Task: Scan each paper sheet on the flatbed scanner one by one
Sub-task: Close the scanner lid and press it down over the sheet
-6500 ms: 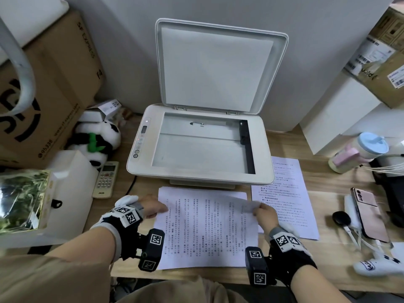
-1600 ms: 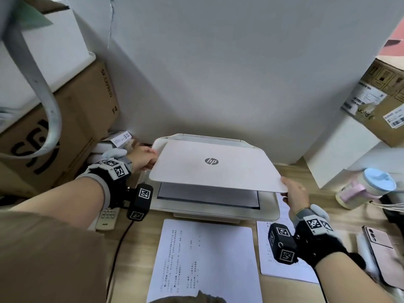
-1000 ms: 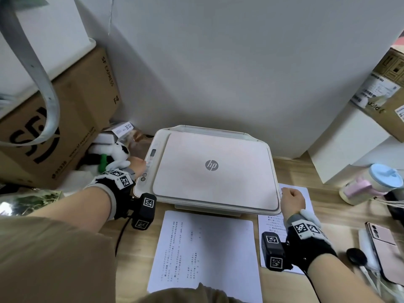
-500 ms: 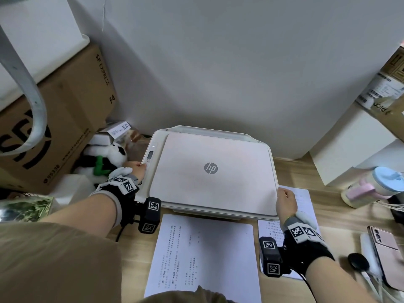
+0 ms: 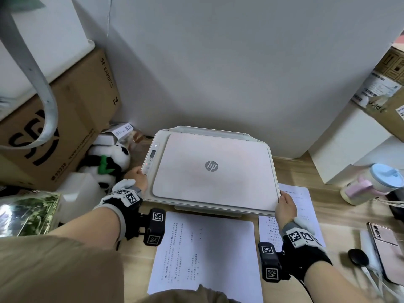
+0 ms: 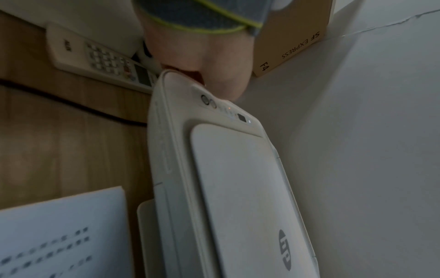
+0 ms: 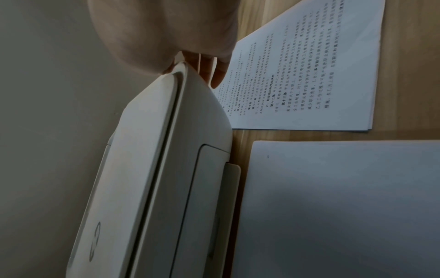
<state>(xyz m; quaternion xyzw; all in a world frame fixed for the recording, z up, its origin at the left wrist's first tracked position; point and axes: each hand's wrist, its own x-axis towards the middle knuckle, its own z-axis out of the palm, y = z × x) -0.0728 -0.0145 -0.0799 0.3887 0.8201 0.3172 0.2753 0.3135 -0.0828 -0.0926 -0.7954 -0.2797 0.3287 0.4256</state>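
With the scanner lid (image 5: 213, 171) now lowered shut, we are pressing our left hand (image 5: 138, 176) at its control panel (image 5: 150, 161) to start a scan, right hand (image 5: 285, 204) gripping its near-right corner.

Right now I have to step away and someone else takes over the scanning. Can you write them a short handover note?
Left hand: at the scanner's control panel, thumb on the front-left corner by the buttons.
Right hand: fingers curled on the front-right corner of the closed lid.
Papers: one stack in front of the scanner, another to its right, both on the desk.
Done: lid shut. What lies under it is hidden.
Left: start the scan, lift the lid, swap sheets.
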